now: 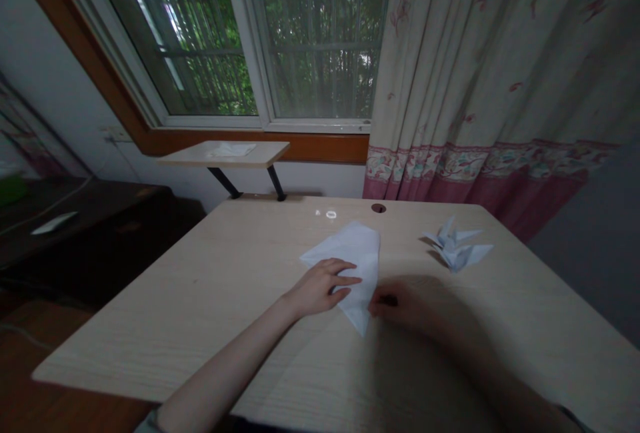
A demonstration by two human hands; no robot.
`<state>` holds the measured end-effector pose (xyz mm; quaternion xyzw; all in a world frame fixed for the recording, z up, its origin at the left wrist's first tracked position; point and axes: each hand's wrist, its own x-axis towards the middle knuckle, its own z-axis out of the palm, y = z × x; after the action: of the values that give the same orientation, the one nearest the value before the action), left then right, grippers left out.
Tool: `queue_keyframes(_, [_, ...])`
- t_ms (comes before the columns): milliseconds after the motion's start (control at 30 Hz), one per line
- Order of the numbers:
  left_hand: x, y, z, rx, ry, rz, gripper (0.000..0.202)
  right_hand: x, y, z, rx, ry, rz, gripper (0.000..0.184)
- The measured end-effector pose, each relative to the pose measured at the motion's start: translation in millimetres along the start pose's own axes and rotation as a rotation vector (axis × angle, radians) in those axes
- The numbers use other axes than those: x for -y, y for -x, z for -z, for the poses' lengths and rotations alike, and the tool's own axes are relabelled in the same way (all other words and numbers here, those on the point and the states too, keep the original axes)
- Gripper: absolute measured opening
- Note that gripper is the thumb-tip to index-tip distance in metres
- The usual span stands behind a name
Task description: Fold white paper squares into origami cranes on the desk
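Note:
A folded sheet of white paper [367, 246] lies on the desk in front of me, one pointed corner towards me and another to the left. My left hand [327, 286] rests on it, fingers spread and pressing its lower left part. At the lower right edge of the sheet, my right hand [395, 303] is curled, its thumb and fingertips pinched together at the paper's edge. Shadow darkens that hand, so the exact grip is hard to make out. Farther right stand folded paper cranes [457, 250], close together with wings spread.
The pale wooden desk [200, 300] has a cable hole [379, 208] near its back edge. A small raised shelf [190, 152] at the back left carries some white paper [233, 150]. Behind are a window and a patterned curtain [450, 86]. A dark table [125, 210] stands left.

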<state>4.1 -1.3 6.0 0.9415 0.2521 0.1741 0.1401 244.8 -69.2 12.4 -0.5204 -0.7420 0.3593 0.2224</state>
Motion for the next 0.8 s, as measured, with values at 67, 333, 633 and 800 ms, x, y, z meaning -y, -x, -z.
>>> queue_keyframes(67, [1,0,-1.0,-0.004,0.0,-0.001,0.034,-4,-2,1,-0.046,0.027,-0.024,0.022])
queue_keyframes(333, [2,1,-2.9,-0.036,-0.008,-0.012,0.035,-36,-13,10,-0.344,0.057,-0.005,0.03])
queue_keyframes(633, [3,0,-3.6,-0.04,-0.018,-0.025,0.037,-30,-13,11,-0.295,0.097,-0.002,0.027])
queue_keyframes(800, [2,-1,-2.1,-0.045,-0.032,-0.026,0.04,-25,-12,11,-0.294,0.139,-0.052,0.027])
